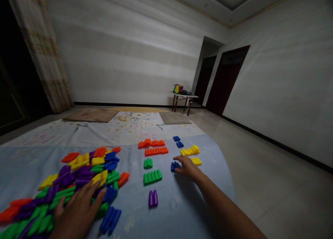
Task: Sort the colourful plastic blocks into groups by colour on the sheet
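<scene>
On the left lies a heap of plastic building blocks [83, 176], ribbed like joined tubes, in green, purple, yellow, orange and blue. My left hand [80, 207] rests over the near side of this heap, fingers spread. My right hand [187, 166] reaches across the cloth, its thumb and forefinger around a small blue block [173, 167]. Just beyond that hand are yellow blocks [190, 150]. To its left are orange blocks [156, 151], green blocks [152, 177] and a purple block [153, 199], grouped by colour. Two more blue blocks [178, 141] lie farther back.
A pale blue, flowered cloth [135, 211] covers the round table. Toward the far edge lie a brown mat [91, 115] and a greyish mat [174, 118]. Across the room a small table [184, 95] carries a colourful bag [178, 89]. Tiled floor borders the table on the right.
</scene>
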### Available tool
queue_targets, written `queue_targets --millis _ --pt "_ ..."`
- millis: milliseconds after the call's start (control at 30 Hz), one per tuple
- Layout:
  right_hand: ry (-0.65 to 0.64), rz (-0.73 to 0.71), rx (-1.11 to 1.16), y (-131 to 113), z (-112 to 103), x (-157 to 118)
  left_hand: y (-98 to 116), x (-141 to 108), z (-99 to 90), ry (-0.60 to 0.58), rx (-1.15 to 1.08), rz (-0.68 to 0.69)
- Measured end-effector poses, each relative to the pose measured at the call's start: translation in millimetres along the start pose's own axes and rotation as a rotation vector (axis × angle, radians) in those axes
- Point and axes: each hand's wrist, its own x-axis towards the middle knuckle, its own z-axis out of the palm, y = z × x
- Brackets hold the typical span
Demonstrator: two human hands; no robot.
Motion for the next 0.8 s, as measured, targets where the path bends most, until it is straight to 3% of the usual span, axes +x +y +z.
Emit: queue_targets --millis 133,233,400,600,700,800 --pt "-0.061 -0.042 -0.073 5 -1 7 1 1 1.0 0.024 0.039 -0.018" --pt "0.0 -0.052 -0.118 11 -9 22 -1 3 8.3 0.019 0.072 -0.051" --pt "0.071 0.064 -0.29 21 -23 65 -13 6 26.7 0.037 0.111 -0.053" --pt "0.009 0.096 -0.331 35 -10 108 -27 7 42.2 0.005 0.107 -0.047" --pt "-0.004 0.107 -0.344 40 -4 114 -29 7 46.6 0.011 0.102 -0.046" --pt "0.002 0.087 -0.349 39 -3 110 -33 6 50.2 0.017 -0.038 -0.065"
